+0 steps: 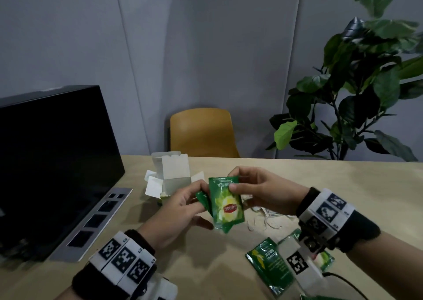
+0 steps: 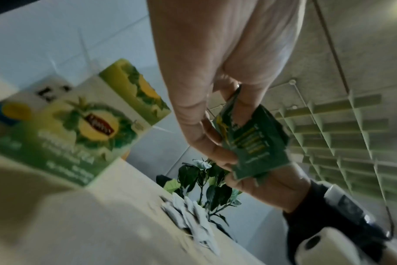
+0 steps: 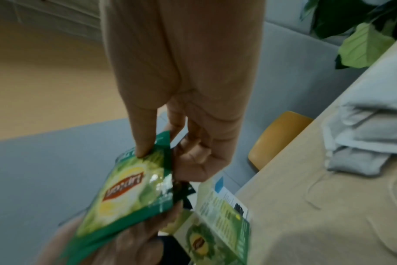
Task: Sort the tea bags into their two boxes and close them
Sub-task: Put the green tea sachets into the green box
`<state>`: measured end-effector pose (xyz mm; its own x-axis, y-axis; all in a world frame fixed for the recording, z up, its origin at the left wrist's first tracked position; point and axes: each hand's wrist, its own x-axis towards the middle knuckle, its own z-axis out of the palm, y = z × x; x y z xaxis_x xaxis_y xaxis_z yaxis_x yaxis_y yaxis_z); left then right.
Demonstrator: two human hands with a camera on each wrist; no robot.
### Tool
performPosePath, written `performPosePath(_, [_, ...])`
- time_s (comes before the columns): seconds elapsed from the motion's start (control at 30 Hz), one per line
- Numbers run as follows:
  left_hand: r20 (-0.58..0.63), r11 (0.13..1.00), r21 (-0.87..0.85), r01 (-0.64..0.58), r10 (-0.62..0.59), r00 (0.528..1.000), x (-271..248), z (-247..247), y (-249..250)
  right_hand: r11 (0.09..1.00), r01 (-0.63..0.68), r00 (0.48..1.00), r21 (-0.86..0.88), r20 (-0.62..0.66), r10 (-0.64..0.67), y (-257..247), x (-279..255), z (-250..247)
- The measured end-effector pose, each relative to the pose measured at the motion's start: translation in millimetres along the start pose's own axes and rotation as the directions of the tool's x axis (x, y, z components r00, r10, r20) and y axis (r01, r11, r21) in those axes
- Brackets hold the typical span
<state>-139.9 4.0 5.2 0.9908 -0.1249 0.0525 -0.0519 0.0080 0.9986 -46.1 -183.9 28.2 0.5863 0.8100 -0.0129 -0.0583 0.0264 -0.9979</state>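
Observation:
Above the table's middle, both hands hold a small stack of green tea sachets (image 1: 227,205) (image 2: 254,143) (image 3: 134,188). My left hand (image 1: 201,199) (image 2: 218,143) grips its lower left side. My right hand (image 1: 233,183) (image 3: 156,152) pinches the top sachet's upper edge between thumb and fingers. Just behind the hands an open green tea box (image 1: 170,177) (image 2: 79,125) (image 3: 218,220) stands with its white flaps up. Only this one box is in view. Plain white tea bags (image 1: 263,219) (image 2: 188,215) (image 3: 370,139) with strings lie to the right. More green sachets (image 1: 270,270) lie near my right wrist.
A black monitor (image 1: 57,157) on a grey base (image 1: 98,221) fills the table's left side. Behind the light wooden table (image 1: 206,265) stand a yellow chair (image 1: 202,132) and grey partitions. A leafy plant (image 1: 357,98) is at the back right.

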Motion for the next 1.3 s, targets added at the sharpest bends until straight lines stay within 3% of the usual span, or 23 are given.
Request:
performPosePath(0.07, [-0.015, 0.974, -0.227, 0.014, -0.018, 1.000, 0, 2, -2, 0.999, 0.013, 0.999, -0.040, -0.040, -0.015, 7, 7, 9])
performPosePath(0.17, [-0.039, 0.866, -0.499, 0.041, -0.070, 0.997, 1, 5, -1, 0.992, 0.050, 0.989, -0.118, -0.132, -0.065, 13, 13, 19])
performPosePath(0.23, [0.023, 0.791, -0.601, 0.113, -0.125, 0.992, 1, 6, 1, 0.969, 0.076, 0.976, -0.235, -0.181, -0.120, 13, 16, 23])
performPosePath(0.3, [0.071, 0.780, -0.608, 0.149, -0.134, 0.988, 1, 5, 0, 0.921, 0.089, 0.968, -0.379, -0.183, -0.169, 9, 17, 25])
performPosePath(0.47, [0.153, 0.880, -0.444, 0.165, -0.107, 0.982, 0, -6, 0, 0.724, 0.162, 0.947, -0.671, -0.100, -0.305, -6, 16, 21])
performPosePath(0.53, [0.183, 0.879, -0.440, 0.181, -0.109, 0.977, -1, -6, 2, 0.632, 0.177, 0.922, -0.754, -0.099, -0.375, -7, 18, 20])
performPosePath(0.6, [0.164, 0.877, -0.452, 0.163, -0.098, 0.982, -1, -4, 4, 0.600, 0.176, 0.906, -0.780, -0.110, -0.408, -4, 19, 24])
performPosePath(0.73, [0.066, 0.905, -0.417, 0.086, -0.064, 0.996, -1, 1, 6, 0.630, 0.121, 0.921, -0.767, -0.150, -0.359, 7, 23, 30])
performPosePath(0.83, [-0.037, 0.959, -0.281, -0.039, 0.029, 0.999, -2, -3, 9, 0.833, 0.085, 0.937, -0.546, -0.242, -0.254, 10, 28, 31])
performPosePath(0.9, [-0.108, 0.986, -0.073, -0.153, 0.145, 0.984, -2, -10, 17, 0.922, 0.068, 0.943, -0.382, -0.276, -0.184, 7, 29, 33])
performPosePath(1.0, [-0.195, 0.937, 0.239, -0.255, 0.304, 0.933, 2, -28, 34, 0.897, 0.133, 0.931, -0.421, -0.258, -0.259, -6, 35, 32])
performPosePath(1.1, [-0.230, 0.883, 0.384, -0.271, 0.376, 0.898, 8, -48, 47, 0.858, 0.199, 0.923, -0.474, -0.204, -0.327, -22, 44, 33])
performPosePath(1.17, [-0.211, 0.884, 0.399, -0.245, 0.348, 0.914, 13, -59, 52, 0.841, 0.227, 0.922, -0.492, -0.169, -0.348, -28, 52, 37])
performPosePath(1.3, [-0.064, 0.846, 0.527, -0.081, 0.135, 0.989, 19, -69, 57, 0.708, 0.313, 0.910, -0.633, -0.013, -0.413, -35, 69, 47])
